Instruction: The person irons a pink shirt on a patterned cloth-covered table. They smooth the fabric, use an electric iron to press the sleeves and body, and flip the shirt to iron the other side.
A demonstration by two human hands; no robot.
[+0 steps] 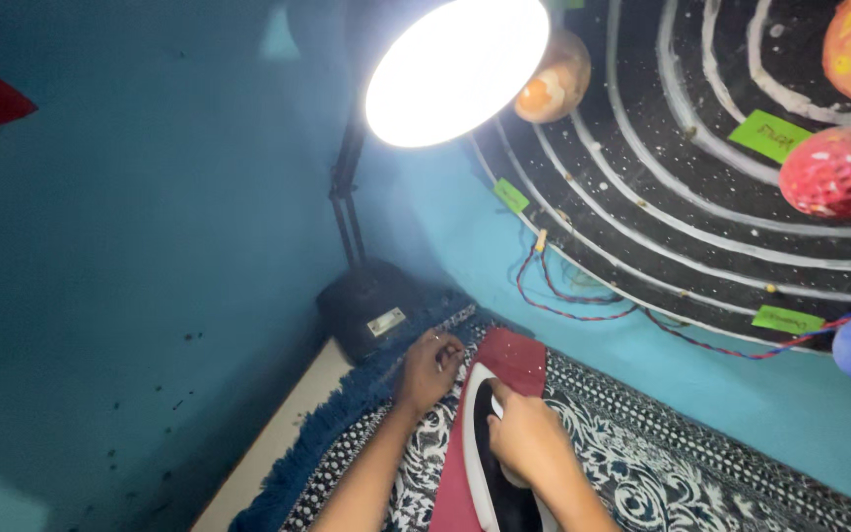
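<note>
My right hand (524, 438) grips the handle of a white and black clothes iron (490, 473) that rests on a dark red cloth (516, 357). My left hand (430, 369) presses flat on the patterned mat beside the cloth's left edge, fingers spread and holding nothing. The red cloth lies along a black and white floral mat (632, 453), and its near part is hidden under the iron and my arms.
A lit desk lamp (455, 69) shines from above, its black base (371, 305) just beyond my left hand. A blue fringed cloth (327, 424) edges the mat. On the teal wall hangs a black solar-system model (731, 158) with painted balls, green tags and red-blue wires (583, 300).
</note>
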